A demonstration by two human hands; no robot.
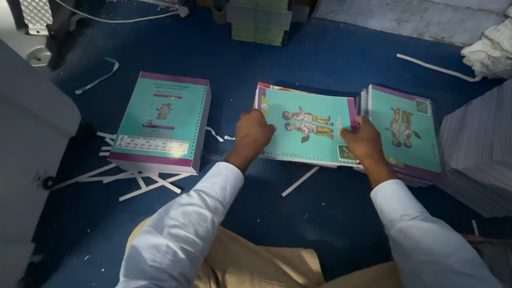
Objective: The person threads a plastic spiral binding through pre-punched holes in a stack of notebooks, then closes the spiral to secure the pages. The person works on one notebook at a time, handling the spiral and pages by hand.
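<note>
Hands amid teal booklet stacks

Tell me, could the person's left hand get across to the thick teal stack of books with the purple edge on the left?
Probably yes. The left hand rests on the middle teal booklet, and only bare blue floor and a few white paper strips lie between it and the thick teal stack.
</note>
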